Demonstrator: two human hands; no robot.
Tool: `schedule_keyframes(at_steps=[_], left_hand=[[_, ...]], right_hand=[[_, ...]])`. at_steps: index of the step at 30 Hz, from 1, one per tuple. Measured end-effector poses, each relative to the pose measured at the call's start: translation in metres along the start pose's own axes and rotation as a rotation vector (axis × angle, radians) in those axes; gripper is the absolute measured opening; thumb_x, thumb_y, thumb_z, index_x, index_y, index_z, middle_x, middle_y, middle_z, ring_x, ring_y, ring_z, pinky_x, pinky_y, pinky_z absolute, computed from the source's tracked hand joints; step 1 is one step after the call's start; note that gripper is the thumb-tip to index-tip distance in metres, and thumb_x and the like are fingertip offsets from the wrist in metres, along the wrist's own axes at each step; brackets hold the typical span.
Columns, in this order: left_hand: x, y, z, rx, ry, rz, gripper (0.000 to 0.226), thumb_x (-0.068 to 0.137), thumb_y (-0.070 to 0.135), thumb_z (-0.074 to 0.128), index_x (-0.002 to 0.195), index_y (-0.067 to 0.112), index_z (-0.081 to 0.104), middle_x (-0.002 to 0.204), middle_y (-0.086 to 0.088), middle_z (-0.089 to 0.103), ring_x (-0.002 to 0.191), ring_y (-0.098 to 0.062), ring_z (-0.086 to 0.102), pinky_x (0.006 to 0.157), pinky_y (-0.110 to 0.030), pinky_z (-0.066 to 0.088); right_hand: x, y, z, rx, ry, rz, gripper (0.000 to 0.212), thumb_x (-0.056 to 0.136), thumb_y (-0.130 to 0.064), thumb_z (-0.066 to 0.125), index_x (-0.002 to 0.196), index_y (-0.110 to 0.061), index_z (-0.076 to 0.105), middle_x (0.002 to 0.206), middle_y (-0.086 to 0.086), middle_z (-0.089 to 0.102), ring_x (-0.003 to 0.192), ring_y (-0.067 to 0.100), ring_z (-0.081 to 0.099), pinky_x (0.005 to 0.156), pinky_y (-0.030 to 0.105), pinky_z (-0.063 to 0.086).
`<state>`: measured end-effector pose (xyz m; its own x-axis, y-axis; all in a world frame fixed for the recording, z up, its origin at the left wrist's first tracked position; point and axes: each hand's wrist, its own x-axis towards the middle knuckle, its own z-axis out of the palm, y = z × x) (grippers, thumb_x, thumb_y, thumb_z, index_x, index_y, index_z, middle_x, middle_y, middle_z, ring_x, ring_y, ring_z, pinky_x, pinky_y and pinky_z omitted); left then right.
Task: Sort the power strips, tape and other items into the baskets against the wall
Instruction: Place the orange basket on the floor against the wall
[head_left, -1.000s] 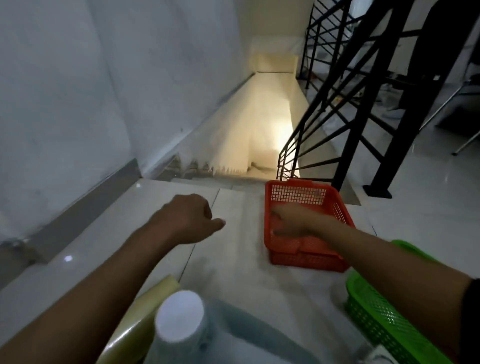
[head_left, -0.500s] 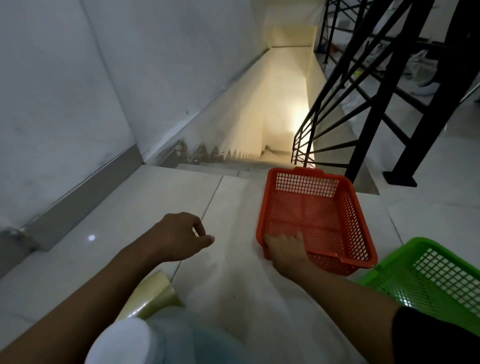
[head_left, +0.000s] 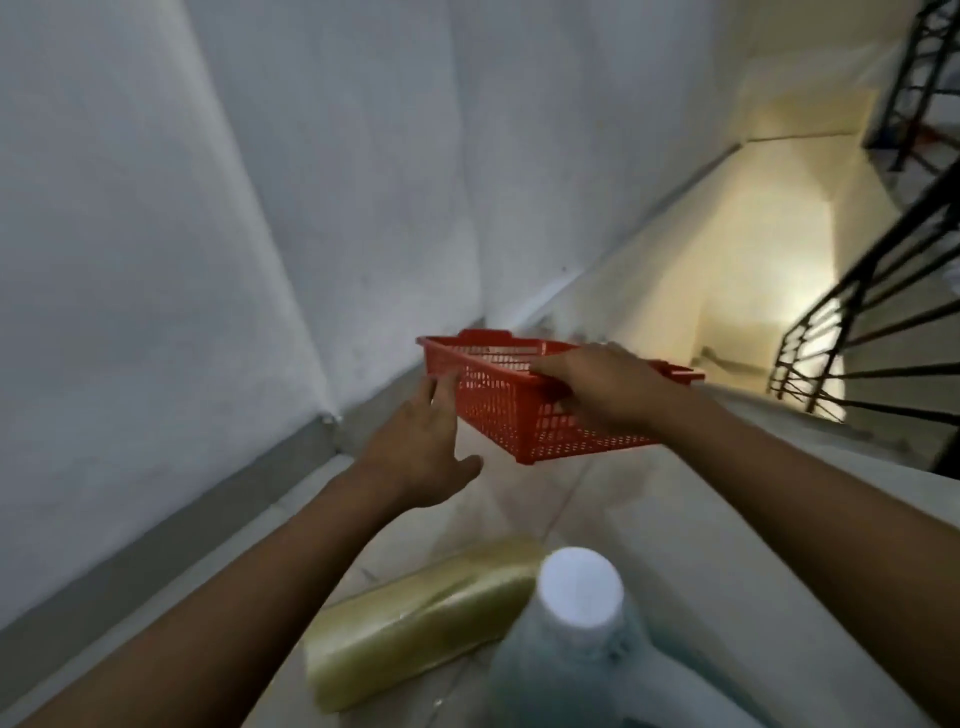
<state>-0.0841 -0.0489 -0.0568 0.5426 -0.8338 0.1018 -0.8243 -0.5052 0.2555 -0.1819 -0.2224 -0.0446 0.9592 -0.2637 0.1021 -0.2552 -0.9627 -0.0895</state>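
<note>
Right grip (head_left: 608, 387) around red basket (head_left: 519, 410) rim

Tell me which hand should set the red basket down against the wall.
Right. The right hand already grips the red basket by its rim and holds it above the floor; the left hand is open, its fingertips only at the near corner.

Pale grey wall (head_left: 311, 182) at left, meeting a light tiled floor (head_left: 727, 519) along a grey skirting strip (head_left: 171, 540). Beyond, a stairwell (head_left: 753, 270) dropping away under warm yellow light (brightest low down). Black metal railing (head_left: 857, 332) at right.
</note>
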Motion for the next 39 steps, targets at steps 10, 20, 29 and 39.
schedule_keyframes(at_steps=[10,20,29,39], left_hand=[[-0.111,-0.129,-0.083,0.214,0.161,-0.198,0.083,0.075,0.044,0.072,0.142,0.024,0.026,0.149,0.0,0.038,0.139,-0.02,0.032,0.115,-0.051,0.02],[-0.243,-0.182,-0.123,0.216,0.036,-0.274,0.028,0.083,0.033,0.067,0.105,0.015,0.063,0.105,-0.001,0.07,0.093,-0.018,0.066,0.078,-0.026,0.05],[-0.315,-0.208,-0.112,0.388,0.124,-0.232,0.035,0.086,0.029,0.063,0.116,0.01,0.059,0.107,-0.01,0.069,0.097,-0.026,0.066,0.078,-0.037,0.055],[-0.383,-0.27,-0.098,0.311,-0.224,-0.456,0.031,0.083,0.029,0.067,0.107,0.011,0.059,0.106,-0.007,0.064,0.092,-0.017,0.056,0.075,-0.027,0.044]], right_hand=[[0.043,-0.166,-0.073,-0.04,-0.191,-0.628,0.036,0.087,-0.018,0.064,0.12,-0.032,0.059,0.104,-0.018,0.062,0.096,0.004,0.06,0.085,0.027,0.05],[0.04,-0.313,-0.08,-0.33,-0.418,-0.833,0.034,0.08,-0.029,0.069,0.113,-0.025,0.061,0.104,-0.006,0.066,0.091,0.01,0.061,0.083,0.029,0.052],[0.01,-0.44,-0.007,-0.317,-0.331,-0.788,0.034,0.085,-0.03,0.063,0.116,-0.018,0.058,0.11,0.003,0.064,0.09,0.018,0.058,0.077,0.029,0.049],[0.002,-0.415,0.068,-0.17,-0.168,-0.743,0.02,0.089,-0.032,0.057,0.108,-0.026,0.063,0.103,-0.006,0.067,0.092,0.012,0.062,0.071,0.026,0.053]])
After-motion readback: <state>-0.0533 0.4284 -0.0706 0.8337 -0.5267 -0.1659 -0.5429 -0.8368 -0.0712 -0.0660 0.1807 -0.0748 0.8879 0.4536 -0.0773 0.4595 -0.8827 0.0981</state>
